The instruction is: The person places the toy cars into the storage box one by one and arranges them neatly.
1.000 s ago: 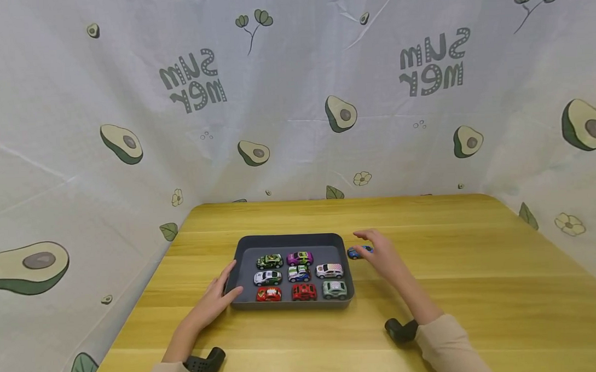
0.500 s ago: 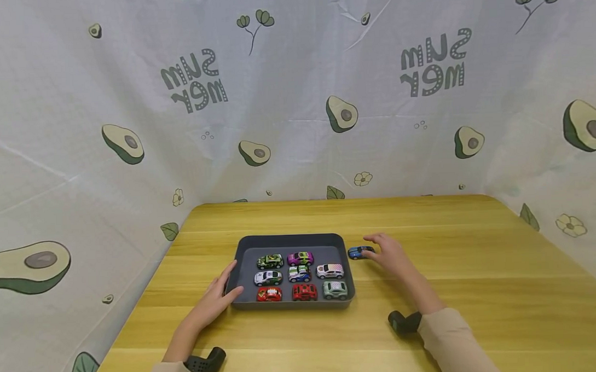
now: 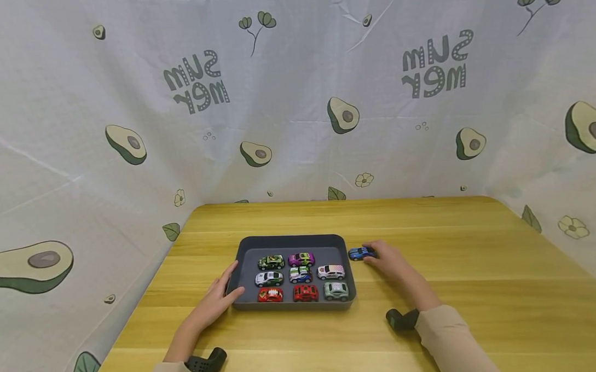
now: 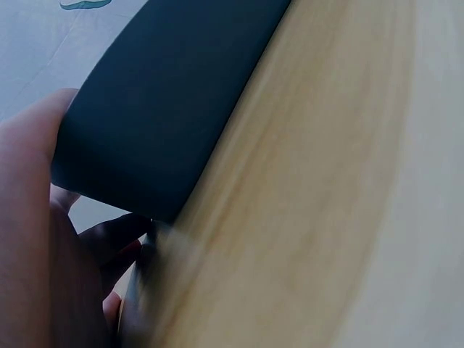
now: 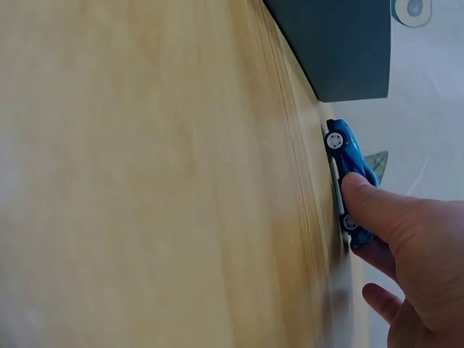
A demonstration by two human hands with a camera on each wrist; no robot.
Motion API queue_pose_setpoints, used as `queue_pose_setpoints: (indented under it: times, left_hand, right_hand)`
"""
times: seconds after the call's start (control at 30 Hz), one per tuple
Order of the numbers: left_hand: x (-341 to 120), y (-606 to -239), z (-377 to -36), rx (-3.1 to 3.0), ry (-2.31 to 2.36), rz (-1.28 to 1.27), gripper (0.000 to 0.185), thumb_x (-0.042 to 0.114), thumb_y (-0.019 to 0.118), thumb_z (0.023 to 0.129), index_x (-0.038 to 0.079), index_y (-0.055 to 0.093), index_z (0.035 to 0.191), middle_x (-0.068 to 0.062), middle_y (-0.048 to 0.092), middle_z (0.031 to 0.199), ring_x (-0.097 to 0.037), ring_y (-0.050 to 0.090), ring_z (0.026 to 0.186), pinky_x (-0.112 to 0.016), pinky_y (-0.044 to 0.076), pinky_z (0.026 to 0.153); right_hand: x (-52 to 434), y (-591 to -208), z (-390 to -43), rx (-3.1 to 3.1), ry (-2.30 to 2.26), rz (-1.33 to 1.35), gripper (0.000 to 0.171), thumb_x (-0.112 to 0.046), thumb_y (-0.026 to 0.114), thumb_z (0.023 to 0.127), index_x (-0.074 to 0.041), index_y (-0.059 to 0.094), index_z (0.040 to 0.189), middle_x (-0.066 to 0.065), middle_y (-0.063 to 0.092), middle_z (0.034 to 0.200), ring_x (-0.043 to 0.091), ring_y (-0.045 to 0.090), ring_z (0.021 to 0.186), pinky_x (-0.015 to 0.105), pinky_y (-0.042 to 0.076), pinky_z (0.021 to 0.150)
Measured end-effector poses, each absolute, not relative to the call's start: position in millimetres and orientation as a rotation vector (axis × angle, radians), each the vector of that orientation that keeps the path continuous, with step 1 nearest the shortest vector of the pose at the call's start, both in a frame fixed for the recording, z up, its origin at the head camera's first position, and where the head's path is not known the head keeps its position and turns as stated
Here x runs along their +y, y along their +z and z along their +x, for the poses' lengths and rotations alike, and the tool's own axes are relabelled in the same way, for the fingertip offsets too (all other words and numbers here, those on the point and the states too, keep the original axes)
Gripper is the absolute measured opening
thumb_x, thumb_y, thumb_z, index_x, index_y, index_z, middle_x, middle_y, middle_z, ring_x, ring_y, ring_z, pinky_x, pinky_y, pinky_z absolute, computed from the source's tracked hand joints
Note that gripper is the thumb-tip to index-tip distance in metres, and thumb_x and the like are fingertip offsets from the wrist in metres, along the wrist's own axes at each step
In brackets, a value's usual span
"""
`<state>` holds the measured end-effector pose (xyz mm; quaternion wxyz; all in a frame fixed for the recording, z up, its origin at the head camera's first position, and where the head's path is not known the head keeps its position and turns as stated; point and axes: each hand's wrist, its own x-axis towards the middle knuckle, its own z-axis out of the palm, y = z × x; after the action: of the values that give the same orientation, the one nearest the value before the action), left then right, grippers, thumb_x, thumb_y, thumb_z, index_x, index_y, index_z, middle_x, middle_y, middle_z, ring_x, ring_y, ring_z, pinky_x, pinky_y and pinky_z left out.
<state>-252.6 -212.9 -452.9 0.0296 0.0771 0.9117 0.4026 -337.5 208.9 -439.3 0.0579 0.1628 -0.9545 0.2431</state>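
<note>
A dark grey tray (image 3: pixel 292 306) holds several small toy cars, among them a purple one (image 3: pixel 301 259) and a red one (image 3: pixel 305 293). My left hand (image 3: pixel 215 301) grips the tray's near left corner, thumb over the rim and fingers along the left side. Just outside the tray's right wall, a blue toy car (image 3: pixel 359 253) stands on the table. My right hand (image 3: pixel 389 260) pinches its rear end. In the right wrist view the thumb lies on the blue car's side (image 5: pixel 351 156), its wheels at the table surface; the fingers behind it are partly hidden.
The wooden table (image 3: pixel 427 231) extends well beyond the tray on the right. A white cloth (image 3: pixel 294 82) printed with avocados hangs behind the table and along both sides. Black wrist devices (image 3: pixel 208 362) sit on both forearms.
My right hand has come down and closed its fingers on the blue toy car's rear end; earlier it hovered over the car. The left hand and the tray stay where they were.
</note>
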Motion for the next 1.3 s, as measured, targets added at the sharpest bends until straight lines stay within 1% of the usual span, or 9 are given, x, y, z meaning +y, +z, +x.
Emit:
queue_pose_setpoints:
  times: [0.1, 0.37, 0.67, 0.77, 1.03, 1.3]
  left_hand:
    - [-213.1, -453.2, -252.7, 2.813, 1.242, 0.243, 0.070, 0.043, 0.050, 0.089, 0.027, 0.013, 0.147, -0.019, 0.018, 0.151, -0.050, 0.008, 0.135, -0.072, 0.014, 0.098]
    - [-213.6, -453.8, -253.2, 2.826, 1.236, 0.251, 0.069, 0.043, 0.050, 0.090, 0.027, 0.014, 0.146, -0.021, 0.021, 0.149, -0.051, 0.011, 0.134, -0.072, 0.016, 0.097]
    - [-212.6, -453.6, -253.4, 2.815, 1.242, 0.240, 0.070, 0.042, 0.050, 0.090, 0.026, 0.013, 0.147, -0.020, 0.018, 0.150, -0.051, 0.009, 0.135, -0.072, 0.014, 0.098]
    - [-212.4, -453.3, -253.5, 2.814, 1.243, 0.237, 0.069, 0.042, 0.050, 0.090, 0.026, 0.013, 0.147, -0.020, 0.018, 0.150, -0.051, 0.009, 0.135, -0.072, 0.014, 0.098]
    - [-212.5, -452.5, -252.8, 2.825, 1.231, 0.242, 0.070, 0.042, 0.050, 0.089, 0.026, 0.014, 0.147, -0.020, 0.019, 0.150, -0.050, 0.012, 0.135, -0.071, 0.016, 0.098]
    - [-212.3, -452.3, -253.0, 2.820, 1.237, 0.236, 0.070, 0.042, 0.050, 0.090, 0.025, 0.013, 0.147, -0.020, 0.018, 0.150, -0.051, 0.009, 0.135, -0.071, 0.014, 0.099]
  right_hand:
    - [209.5, -440.6, -337.2, -2.893, 0.769, 0.477, 0.036, -0.013, 0.060, 0.086, 0.004, 0.055, 0.118, 0.026, 0.056, 0.117, 0.042, 0.051, 0.111, 0.053, 0.038, 0.095]
    - [210.4, -442.1, -336.9, -2.891, 0.858, 0.444, 0.032, -0.011, 0.058, 0.087, 0.007, 0.054, 0.114, 0.026, 0.057, 0.113, 0.040, 0.053, 0.107, 0.052, 0.039, 0.094]
    - [212.3, -440.1, -332.9, -2.854, 0.975, 0.374, 0.038, -0.016, 0.054, 0.091, 0.008, 0.050, 0.120, 0.030, 0.051, 0.120, 0.043, 0.047, 0.114, 0.054, 0.036, 0.097]
    - [210.1, -436.5, -331.6, -2.814, 1.004, 0.376, 0.039, -0.018, 0.053, 0.091, 0.009, 0.050, 0.120, 0.030, 0.051, 0.120, 0.043, 0.046, 0.114, 0.054, 0.036, 0.097]
    - [197.6, -422.3, -326.9, -2.682, 0.937, 0.465, 0.035, -0.012, 0.060, 0.086, 0.011, 0.054, 0.112, 0.026, 0.058, 0.107, 0.037, 0.055, 0.100, 0.052, 0.043, 0.088]
    - [180.4, -410.4, -322.7, -2.647, 0.912, 0.497, 0.034, -0.017, 0.063, 0.085, 0.004, 0.058, 0.111, 0.018, 0.062, 0.104, 0.030, 0.056, 0.096, 0.048, 0.045, 0.086]
